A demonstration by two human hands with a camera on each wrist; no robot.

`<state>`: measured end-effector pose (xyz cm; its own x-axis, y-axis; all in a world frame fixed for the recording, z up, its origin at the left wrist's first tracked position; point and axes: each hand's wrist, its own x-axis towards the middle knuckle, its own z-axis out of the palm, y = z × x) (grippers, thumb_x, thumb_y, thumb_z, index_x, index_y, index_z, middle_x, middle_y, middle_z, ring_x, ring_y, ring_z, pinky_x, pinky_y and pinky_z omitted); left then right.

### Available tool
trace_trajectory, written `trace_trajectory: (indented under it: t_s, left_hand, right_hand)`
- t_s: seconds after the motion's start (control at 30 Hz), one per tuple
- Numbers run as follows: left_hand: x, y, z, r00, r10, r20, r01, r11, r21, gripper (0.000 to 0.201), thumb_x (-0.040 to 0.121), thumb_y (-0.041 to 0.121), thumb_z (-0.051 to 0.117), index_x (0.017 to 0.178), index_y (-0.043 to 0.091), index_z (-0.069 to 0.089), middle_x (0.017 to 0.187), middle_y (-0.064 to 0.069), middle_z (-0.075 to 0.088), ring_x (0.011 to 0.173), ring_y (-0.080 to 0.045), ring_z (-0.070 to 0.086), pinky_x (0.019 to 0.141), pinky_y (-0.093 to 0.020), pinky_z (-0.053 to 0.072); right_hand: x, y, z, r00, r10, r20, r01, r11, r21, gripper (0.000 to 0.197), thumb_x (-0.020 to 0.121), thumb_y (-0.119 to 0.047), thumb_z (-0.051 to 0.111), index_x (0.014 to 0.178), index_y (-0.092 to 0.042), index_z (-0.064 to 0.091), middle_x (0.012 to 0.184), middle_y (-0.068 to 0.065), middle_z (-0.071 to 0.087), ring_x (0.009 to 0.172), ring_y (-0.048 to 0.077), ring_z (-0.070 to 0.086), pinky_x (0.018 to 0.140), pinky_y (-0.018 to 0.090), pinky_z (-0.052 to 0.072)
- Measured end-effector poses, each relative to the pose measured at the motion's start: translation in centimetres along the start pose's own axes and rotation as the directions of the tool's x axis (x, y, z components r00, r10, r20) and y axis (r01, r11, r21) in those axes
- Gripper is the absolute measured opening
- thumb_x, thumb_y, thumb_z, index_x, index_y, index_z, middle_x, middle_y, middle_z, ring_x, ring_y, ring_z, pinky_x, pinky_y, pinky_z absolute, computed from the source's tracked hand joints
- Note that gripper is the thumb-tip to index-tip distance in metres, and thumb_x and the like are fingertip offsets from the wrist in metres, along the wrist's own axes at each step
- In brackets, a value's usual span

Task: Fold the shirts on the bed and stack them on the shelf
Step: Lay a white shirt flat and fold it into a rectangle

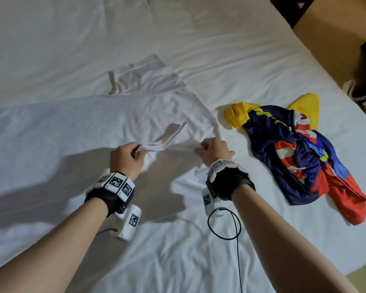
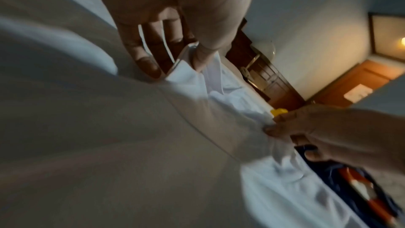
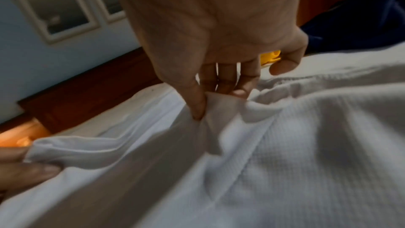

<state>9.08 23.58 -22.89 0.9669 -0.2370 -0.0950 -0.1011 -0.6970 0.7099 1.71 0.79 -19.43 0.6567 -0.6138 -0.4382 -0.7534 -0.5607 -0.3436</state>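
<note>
A white shirt [image 1: 156,102] lies spread on the white bed [image 1: 241,49], its near edge lifted off the sheet. My left hand [image 1: 135,152] pinches the hem of that edge [image 2: 186,68] between thumb and fingers. My right hand [image 1: 203,148] pinches the same edge further right, thumb pressed into the cloth [image 3: 219,107]. The fabric is stretched between the two hands. To the right lies a crumpled heap of coloured shirts: a navy one [image 1: 283,149], a yellow one [image 1: 241,115] and a red one [image 1: 347,199]. No shelf is in view.
The bed's right edge runs diagonally past a tan floor [image 1: 336,39]. Dark wooden furniture [image 2: 274,82] stands beyond the bed. A black cable [image 1: 237,229] hangs from my right wrist over the sheet. White sheet spreads to the left and far side.
</note>
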Motion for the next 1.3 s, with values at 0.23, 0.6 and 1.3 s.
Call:
trace_trajectory:
  t_s: [0.23, 0.6, 1.3]
  left_hand:
    - [-2.9, -2.4, -2.5, 0.998, -0.032, 0.059, 0.029, 0.998, 0.052, 0.026, 0.077, 0.039, 0.073, 0.096, 0.021, 0.069, 0.089, 0.002, 0.072, 0.083, -0.024, 0.067, 0.078, -0.037, 0.054]
    - [-8.2, -14.9, -15.4, 0.994, 0.032, 0.107, -0.089, 0.809, 0.581, 0.023, 0.060, 0.026, 0.051, 0.078, 0.023, 0.064, 0.074, 0.002, 0.068, 0.074, -0.030, 0.065, 0.069, -0.040, 0.048]
    - [-12.3, -23.7, -23.4, 0.998, -0.062, 0.002, 0.049, 0.800, 0.598, 0.068, 0.086, 0.053, 0.041, 0.148, 0.025, 0.034, 0.156, -0.012, 0.027, 0.144, -0.035, 0.025, 0.109, -0.062, 0.019]
  right_hand:
    - [-5.1, 0.2, 5.0, 0.936, -0.223, -0.272, 0.199, 0.974, -0.111, 0.051, 0.080, -0.025, 0.066, 0.129, -0.026, 0.051, 0.137, 0.003, 0.043, 0.124, 0.029, 0.036, 0.095, 0.051, 0.034]
    - [-11.7, -11.4, 14.1, 0.678, -0.694, 0.240, 0.735, 0.644, -0.214, 0.035, 0.092, -0.031, 0.052, 0.125, -0.022, 0.056, 0.122, 0.003, 0.054, 0.113, 0.028, 0.042, 0.090, 0.045, 0.031]
    - [-17.7, -11.7, 19.6, 0.785, -0.615, 0.075, 0.615, 0.759, -0.214, 0.058, 0.094, -0.048, 0.037, 0.148, -0.033, 0.019, 0.162, -0.006, 0.002, 0.149, 0.022, -0.003, 0.113, 0.057, -0.005]
